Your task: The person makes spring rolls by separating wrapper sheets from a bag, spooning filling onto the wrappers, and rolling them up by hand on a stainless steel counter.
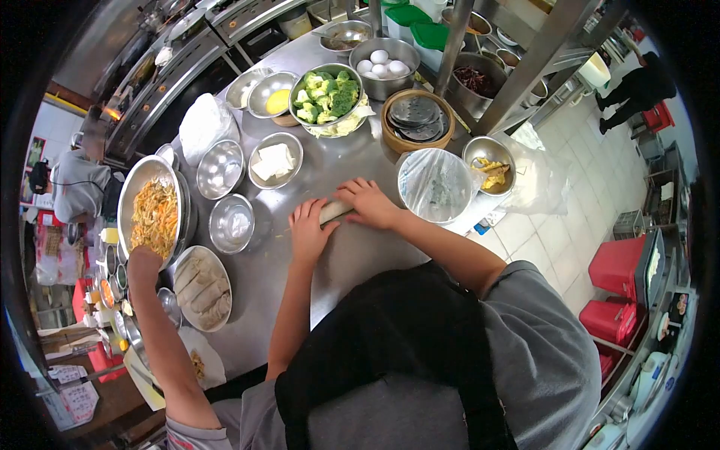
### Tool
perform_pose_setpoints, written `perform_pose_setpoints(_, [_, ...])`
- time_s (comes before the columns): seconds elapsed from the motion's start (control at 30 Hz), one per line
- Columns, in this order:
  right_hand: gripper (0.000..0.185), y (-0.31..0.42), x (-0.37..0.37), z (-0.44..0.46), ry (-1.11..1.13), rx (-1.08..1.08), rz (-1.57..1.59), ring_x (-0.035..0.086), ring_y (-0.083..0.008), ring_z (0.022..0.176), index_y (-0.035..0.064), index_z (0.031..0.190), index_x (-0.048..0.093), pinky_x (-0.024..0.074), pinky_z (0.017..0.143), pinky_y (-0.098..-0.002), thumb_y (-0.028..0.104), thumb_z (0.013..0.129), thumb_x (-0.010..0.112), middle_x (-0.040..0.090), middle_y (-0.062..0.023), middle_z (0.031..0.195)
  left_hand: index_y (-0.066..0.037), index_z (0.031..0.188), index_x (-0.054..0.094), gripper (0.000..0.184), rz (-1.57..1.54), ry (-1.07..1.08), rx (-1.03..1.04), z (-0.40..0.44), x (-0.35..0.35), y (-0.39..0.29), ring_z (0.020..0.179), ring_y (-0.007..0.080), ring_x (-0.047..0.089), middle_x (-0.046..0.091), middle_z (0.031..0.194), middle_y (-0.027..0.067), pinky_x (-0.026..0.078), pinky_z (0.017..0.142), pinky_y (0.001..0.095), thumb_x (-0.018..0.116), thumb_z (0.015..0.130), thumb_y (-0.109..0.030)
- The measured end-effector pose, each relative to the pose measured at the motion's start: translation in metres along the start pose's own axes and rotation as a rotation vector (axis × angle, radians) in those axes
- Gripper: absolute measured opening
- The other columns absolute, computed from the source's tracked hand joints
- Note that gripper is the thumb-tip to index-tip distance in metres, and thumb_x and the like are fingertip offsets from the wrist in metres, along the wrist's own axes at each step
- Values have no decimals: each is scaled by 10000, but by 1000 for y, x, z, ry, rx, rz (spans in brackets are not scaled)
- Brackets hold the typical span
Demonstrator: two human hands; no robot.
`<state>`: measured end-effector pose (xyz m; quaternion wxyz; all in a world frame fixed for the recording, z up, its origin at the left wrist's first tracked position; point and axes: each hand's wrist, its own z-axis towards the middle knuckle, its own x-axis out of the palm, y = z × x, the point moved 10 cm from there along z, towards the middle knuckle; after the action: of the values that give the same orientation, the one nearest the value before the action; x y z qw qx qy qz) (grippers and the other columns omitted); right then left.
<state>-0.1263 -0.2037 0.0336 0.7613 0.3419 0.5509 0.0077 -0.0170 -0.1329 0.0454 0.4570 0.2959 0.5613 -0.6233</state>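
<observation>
A pale spring roll (pixel 335 211) lies on the steel table in front of me, its middle showing between my hands. My left hand (pixel 308 225) wraps over its left end, and my right hand (pixel 369 204) curls over the right end. Both palms hide much of the wrapper. To my left, several similar finished rolls (pixel 202 289) lie side by side on an oval metal plate (pixel 228 306). Beyond that plate stands a large bowl (pixel 126 204) of shredded orange and pale filling (pixel 155 217). A co-worker's hand (pixel 144 259) reaches into this filling.
Small metal bowls (pixel 232 223) stand left of my hands, one holding white blocks (pixel 274 161). Farther back are broccoli (pixel 326 97), eggs (pixel 382 66) and a wooden steamer (pixel 384 131). A plastic-covered bowl (pixel 435 185) sits close to my right forearm. Metal shelf posts (pixel 456 52) rise at the back right.
</observation>
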Motion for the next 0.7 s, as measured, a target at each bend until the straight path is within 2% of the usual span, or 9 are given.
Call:
perform_pose_setpoints(0.13, [561, 2, 7, 6, 60, -2, -32, 468, -297, 1256, 150, 1294, 586, 377, 1021, -478, 264, 787, 798, 544, -61, 1295, -125, 1186, 656, 516, 18, 1, 31, 6, 5, 5, 1143, 268, 549, 623, 1170, 41, 378, 974, 439, 824, 742, -327])
perform_pose_setpoints(0.33, [472, 0, 12, 9, 54, -23, -63, 490, -276, 1202, 161, 1216, 628, 384, 984, -458, 266, 784, 787, 583, -36, 1188, -142, 1136, 677, 428, 31, -2, 80, 7, 5, 1, 1103, 238, 549, 620, 1117, 11, 355, 981, 430, 807, 758, -296])
perform_pose_setpoints(0.43, [452, -1, 15, 9, 43, -37, -92, 499, -269, 1190, 163, 1203, 634, 388, 975, -451, 261, 787, 779, 594, -26, 1163, -142, 1145, 676, 449, 26, -14, 82, 6, 10, 5, 1118, 237, 547, 620, 1126, 12, 347, 991, 433, 809, 751, -309])
perform_pose_setpoints(0.53, [495, -3, 14, 9, 1, -38, -55, 502, -275, 1181, 148, 1192, 635, 399, 957, -454, 246, 742, 816, 585, -40, 1169, -142, 1148, 675, 480, 21, -53, 84, 5, 2, 0, 1134, 234, 545, 621, 1137, 11, 341, 1001, 441, 820, 729, -327])
perform_pose_setpoints(0.63, [551, -1, 4, 7, -72, -14, -24, 502, -281, 1190, 135, 1232, 617, 398, 964, -456, 252, 735, 823, 580, -52, 1190, -144, 1152, 674, 523, -10, -122, 20, 6, -11, 2, 1145, 233, 546, 621, 1151, 10, 335, 1009, 444, 839, 699, -346])
perform_pose_setpoints(0.7, [576, -3, 7, 7, -38, -11, -29, 503, -287, 1195, 128, 1250, 608, 396, 970, -462, 252, 732, 827, 577, -61, 1200, -142, 1143, 678, 530, -8, -91, 23, 5, -9, 8, 1123, 235, 553, 622, 1138, 9, 344, 994, 439, 850, 683, -340])
